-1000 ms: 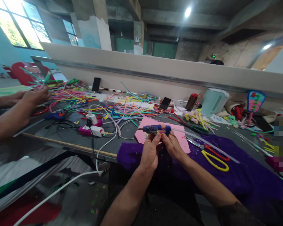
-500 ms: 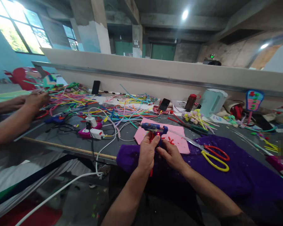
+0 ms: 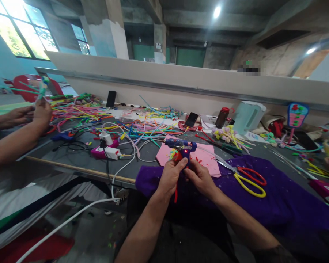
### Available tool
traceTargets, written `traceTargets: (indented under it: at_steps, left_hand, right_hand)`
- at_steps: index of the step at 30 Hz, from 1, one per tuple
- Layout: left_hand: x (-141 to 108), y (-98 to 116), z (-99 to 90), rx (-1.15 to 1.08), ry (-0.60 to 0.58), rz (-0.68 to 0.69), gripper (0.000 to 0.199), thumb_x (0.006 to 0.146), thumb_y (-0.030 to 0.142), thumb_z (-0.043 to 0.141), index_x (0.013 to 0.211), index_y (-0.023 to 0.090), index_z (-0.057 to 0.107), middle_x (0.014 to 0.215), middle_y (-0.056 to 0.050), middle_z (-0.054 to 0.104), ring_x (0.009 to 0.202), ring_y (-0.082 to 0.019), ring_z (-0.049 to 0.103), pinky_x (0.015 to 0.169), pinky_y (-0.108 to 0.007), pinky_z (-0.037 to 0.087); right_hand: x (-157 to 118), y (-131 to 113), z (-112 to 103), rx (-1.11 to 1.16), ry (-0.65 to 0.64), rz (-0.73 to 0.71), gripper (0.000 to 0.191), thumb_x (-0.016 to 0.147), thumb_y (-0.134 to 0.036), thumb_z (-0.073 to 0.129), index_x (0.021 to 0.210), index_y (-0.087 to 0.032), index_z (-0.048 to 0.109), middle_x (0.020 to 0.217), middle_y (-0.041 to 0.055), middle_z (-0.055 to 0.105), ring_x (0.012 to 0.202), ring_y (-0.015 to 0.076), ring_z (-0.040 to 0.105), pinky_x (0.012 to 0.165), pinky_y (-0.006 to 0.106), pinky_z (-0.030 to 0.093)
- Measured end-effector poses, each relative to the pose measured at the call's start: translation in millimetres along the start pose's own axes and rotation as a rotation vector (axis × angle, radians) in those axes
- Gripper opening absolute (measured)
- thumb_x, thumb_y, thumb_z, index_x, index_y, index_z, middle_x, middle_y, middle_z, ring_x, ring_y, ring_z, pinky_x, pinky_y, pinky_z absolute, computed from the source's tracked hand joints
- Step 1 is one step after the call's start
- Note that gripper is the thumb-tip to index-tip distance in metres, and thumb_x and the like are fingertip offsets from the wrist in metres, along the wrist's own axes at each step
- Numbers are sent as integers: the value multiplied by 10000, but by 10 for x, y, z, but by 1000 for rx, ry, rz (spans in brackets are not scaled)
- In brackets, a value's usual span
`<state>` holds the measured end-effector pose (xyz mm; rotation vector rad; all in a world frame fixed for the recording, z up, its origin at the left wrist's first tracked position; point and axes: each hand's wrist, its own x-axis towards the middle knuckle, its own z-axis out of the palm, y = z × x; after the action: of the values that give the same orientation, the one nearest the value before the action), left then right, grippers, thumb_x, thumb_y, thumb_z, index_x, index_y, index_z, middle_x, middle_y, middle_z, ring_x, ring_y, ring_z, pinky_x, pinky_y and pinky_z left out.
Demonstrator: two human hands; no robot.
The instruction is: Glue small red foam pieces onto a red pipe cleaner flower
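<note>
A blue hot glue gun [image 3: 181, 144] with a small red light stands in front of me, its nozzle pointing left. My right hand [image 3: 200, 177] is closed around the lower handle, which my fingers partly cover. My left hand [image 3: 170, 177] is closed in a pinch close against the handle. From its underside hangs a red pipe cleaner [image 3: 176, 194]; its upper part is hidden by the fingers. Behind both hands lies a pink sheet [image 3: 210, 160] with small red and yellow scraps. Scissors [image 3: 249, 180] with red and yellow handles rest to the right on purple cloth [image 3: 265, 208].
Many coloured pipe cleaners [image 3: 145, 129] spread across the dark table. A power strip [image 3: 105, 151] with cables sits on the left. Phones, a brown bottle [image 3: 222, 116] and a pale green jug [image 3: 249, 116] stand behind. Another person's hands [image 3: 41, 113] work at far left.
The glue gun has shifted slightly right and tilted, uncovering yellow scraps and an orange-red patch beside its handle. At far left, the other person's hand has raised a green item upright.
</note>
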<state>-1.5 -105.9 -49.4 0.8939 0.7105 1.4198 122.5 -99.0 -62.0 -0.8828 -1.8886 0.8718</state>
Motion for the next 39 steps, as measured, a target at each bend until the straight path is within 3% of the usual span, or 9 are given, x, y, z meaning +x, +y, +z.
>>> traceTargets:
  at_steps: [5,9,11,14,18,25,32,39]
  left_hand:
    - [-26,33,-33,-71,32,26,336,695,307,652,972,119,637,829,-73,677,715,-145,616,690,-251,464]
    - [-80,67,-35,-30,79,26,292,714,328,632,915,116,642,779,-67,673,617,-119,605,604,-228,465]
    - [-116,72,-13,-14,75,13,300,726,342,618,926,120,638,758,-65,670,570,-105,590,555,-213,455]
    - [-160,50,9,-8,66,9,308,732,338,614,946,118,631,737,-63,663,548,-91,573,544,-203,450]
    - [-197,14,-1,62,63,10,265,723,331,625,845,96,632,672,-54,638,538,-83,556,526,-183,435]
    - [-276,66,72,4,30,40,344,723,297,630,1019,153,529,793,-48,644,539,-86,563,506,-197,438]
    - [-314,93,91,-6,-9,15,336,727,318,621,991,128,537,809,-74,651,518,-100,568,484,-212,440]
    - [-314,90,62,8,-42,-20,313,707,327,639,940,130,571,769,-56,646,517,-98,578,514,-214,455]
  right_hand:
    - [-114,-134,-121,-363,-13,-164,351,806,-276,527,1139,-171,488,839,52,641,706,167,595,628,286,461]
    - [-154,-297,-382,-504,156,-394,235,802,-191,538,1035,-207,564,891,61,645,797,162,600,685,280,470]
    - [-91,-359,-522,-546,265,-442,223,799,-190,546,1018,-211,576,928,68,636,867,174,587,736,299,472]
    - [52,-389,-656,-607,301,-430,220,797,-256,559,1007,-196,580,936,71,636,878,186,584,754,320,472]
    - [158,-332,-672,-638,275,-403,199,806,-285,550,972,-183,591,873,59,649,766,160,595,693,292,473]
    - [140,-274,-657,-647,224,-392,150,810,-283,543,906,-182,598,836,53,650,748,154,599,681,274,461]
    - [136,-264,-667,-583,132,-377,137,844,-266,483,896,-186,581,780,38,622,698,137,580,619,241,442]
    - [120,-270,-677,-570,82,-368,137,860,-245,443,892,-191,566,762,29,595,706,139,563,655,252,429]
